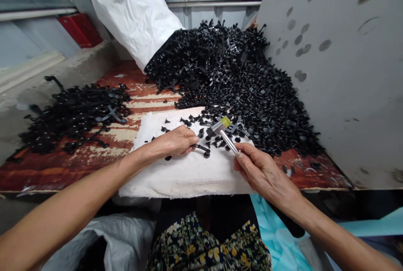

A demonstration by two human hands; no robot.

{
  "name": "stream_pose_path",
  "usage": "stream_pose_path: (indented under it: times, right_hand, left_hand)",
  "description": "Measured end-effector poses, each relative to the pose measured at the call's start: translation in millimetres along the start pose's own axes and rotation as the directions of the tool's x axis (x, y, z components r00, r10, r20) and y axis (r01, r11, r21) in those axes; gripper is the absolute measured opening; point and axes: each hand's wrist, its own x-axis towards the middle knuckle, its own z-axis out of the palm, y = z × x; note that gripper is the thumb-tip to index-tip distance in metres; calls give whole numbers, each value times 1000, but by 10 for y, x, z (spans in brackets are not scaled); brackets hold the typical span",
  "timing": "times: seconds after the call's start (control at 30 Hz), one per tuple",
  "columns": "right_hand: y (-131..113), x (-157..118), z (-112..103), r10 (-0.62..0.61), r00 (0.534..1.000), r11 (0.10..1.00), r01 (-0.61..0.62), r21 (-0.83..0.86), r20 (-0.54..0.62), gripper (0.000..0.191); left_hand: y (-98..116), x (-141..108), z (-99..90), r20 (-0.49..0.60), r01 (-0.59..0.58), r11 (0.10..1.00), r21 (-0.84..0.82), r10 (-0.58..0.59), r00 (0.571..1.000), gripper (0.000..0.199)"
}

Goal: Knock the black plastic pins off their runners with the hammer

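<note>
My left hand (179, 140) is closed on a small black plastic part (201, 149), whose rounded end sticks out to the right over the white cloth (189, 178). In my right hand (256, 166) is a small hammer (227, 138) with a metal shaft, a dark face and a yellow face on its head. Its black grip end shows below my wrist. The hammer head is above several loose black plugs (217, 144) scattered on the cloth, to the right of my left hand. My left fingertips hide most of the held part.
A large heap of black parts (233, 65) spills from a white sack (132, 10) at the back. A smaller pile of black parts (75, 115) lies left on the worn red tabletop (145, 98). A grey panel (340, 77) stands along the right side.
</note>
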Motion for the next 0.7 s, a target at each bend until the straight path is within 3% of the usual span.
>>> stream_pose_path:
  times: [0.1, 0.3, 0.37, 0.5, 0.63, 0.7]
  right_hand:
    - [-19, 58, -5, -206, 977, 960, 191, -203, -53, 33]
    - [-33, 190, 13, -537, 841, 798, 480, -364, -69, 52]
    - [-13, 226, 31, -543, 838, 782, 481, -396, -55, 54]
    - [-5, 274, 32, -451, 892, 786, 406, -465, 18, 52]
    - [-113, 273, -5, -541, 834, 802, 471, -368, -112, 51]
    - [-141, 274, -9, -511, 853, 819, 445, -362, -108, 52]
  left_hand:
    - [26, -12, 7, 5, 21, 1000, -18, -21, 1000, 39]
    - [62, -23, -5, -21, 35, 999, 32, -35, 999, 36]
    - [50, -23, -18, -20, 28, 998, 48, -27, 999, 37]
    - [-9, -10, -38, 4, -11, 1000, 5, 11, 1000, 36]
    - [-46, -1, -28, 2, -12, 1000, -18, 12, 1000, 33]
    - [-39, -10, -12, 10, -10, 999, -42, 10, 1000, 34]
